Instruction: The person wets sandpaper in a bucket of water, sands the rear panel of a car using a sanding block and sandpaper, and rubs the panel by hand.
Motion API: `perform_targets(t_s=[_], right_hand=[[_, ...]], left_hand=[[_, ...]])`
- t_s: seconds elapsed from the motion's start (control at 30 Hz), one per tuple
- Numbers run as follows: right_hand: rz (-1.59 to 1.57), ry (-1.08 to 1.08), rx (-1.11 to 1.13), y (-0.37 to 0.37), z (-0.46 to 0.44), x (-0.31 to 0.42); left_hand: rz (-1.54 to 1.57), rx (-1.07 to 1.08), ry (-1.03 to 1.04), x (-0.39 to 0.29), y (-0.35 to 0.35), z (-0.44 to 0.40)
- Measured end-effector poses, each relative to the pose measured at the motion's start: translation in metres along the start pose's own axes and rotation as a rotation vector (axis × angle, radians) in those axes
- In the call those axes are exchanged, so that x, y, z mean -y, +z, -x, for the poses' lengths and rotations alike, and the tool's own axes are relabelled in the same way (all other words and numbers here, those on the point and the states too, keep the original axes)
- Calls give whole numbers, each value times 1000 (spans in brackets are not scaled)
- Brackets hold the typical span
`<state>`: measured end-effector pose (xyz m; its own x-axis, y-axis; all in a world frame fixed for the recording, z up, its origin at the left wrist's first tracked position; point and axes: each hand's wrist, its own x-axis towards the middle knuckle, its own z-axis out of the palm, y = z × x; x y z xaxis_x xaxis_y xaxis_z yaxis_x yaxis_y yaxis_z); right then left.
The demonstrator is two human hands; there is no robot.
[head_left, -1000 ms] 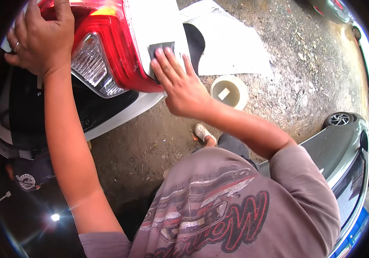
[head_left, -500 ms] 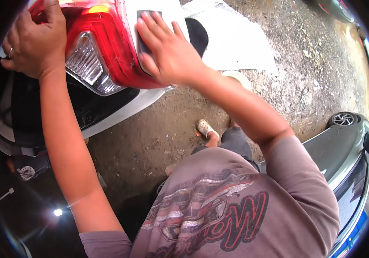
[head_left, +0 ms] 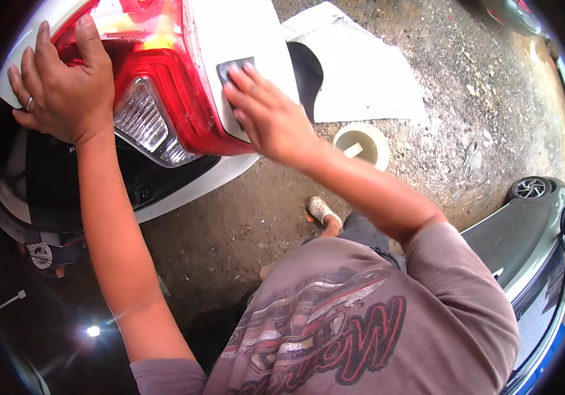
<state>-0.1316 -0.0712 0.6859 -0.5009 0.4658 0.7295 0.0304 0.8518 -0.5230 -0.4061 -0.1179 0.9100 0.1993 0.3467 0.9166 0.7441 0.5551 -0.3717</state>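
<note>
A white car's rear corner with a red and clear tail light point(head_left: 187, 99) fills the upper left. My left hand point(head_left: 71, 92), a ring on one finger, rests with fingers spread on the car at the light's left side. On the white body panel point(head_left: 249, 29) right of the light, my right hand point(head_left: 272, 122) presses a dark grey piece of sandpaper point(head_left: 236, 66) flat under its fingers. Part of the sandpaper is hidden by the fingers, and its upper edge shows beyond the fingertips.
A pale bucket point(head_left: 382, 148) with a light-coloured block in it stands on the ground below my right forearm. Behind the panel lies a white sheet point(head_left: 368, 72). A grey car point(head_left: 516, 243) is parked at right. At lower left, part of another person's dark clothing point(head_left: 40, 255) shows.
My right hand and the sandpaper have moved down along the panel beside the tail light. The whole view has shifted slightly, and the bucket shows more fully. My left hand stays on the car.
</note>
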Motion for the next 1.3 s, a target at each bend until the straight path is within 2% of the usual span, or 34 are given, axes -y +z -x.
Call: perform_targets(t_s=[0.1,0.17,0.23,0.27,0.37,0.47,0.53,0.63,0.7,0.8,0.97,1.1,1.3], right_hand=[[75,-46,-30,9,0,-9],[42,74,-2,2,-34,0],[29,28,2,2,-47,-6],[30,25,4,1,-41,-2],[113,87,191,-2,9,20],[190,76,195,-5,6,27],[151,88,121,1,-18,16],[116,106,145,5,-16,14],[180,80,250,1,20,28],[242,43,234,3,26,28],[130,119,171,5,-8,27],[191,94,229,10,54,44],[141,173,116,8,-8,31]], left_hand=[[-31,42,22,-6,-6,2],[22,-27,1,-7,-5,0],[46,-59,-9,1,-2,-2],[-63,15,62,16,2,-4],[-192,88,131,30,9,0],[-186,83,131,25,5,-2],[-158,77,129,15,1,1],[-20,17,10,-13,-10,0],[38,23,-57,-21,-16,1],[35,29,-53,-23,-20,1],[-10,72,-51,-24,-23,-1],[-10,68,-48,-25,-23,-2],[3,72,-39,-24,-25,-1]])
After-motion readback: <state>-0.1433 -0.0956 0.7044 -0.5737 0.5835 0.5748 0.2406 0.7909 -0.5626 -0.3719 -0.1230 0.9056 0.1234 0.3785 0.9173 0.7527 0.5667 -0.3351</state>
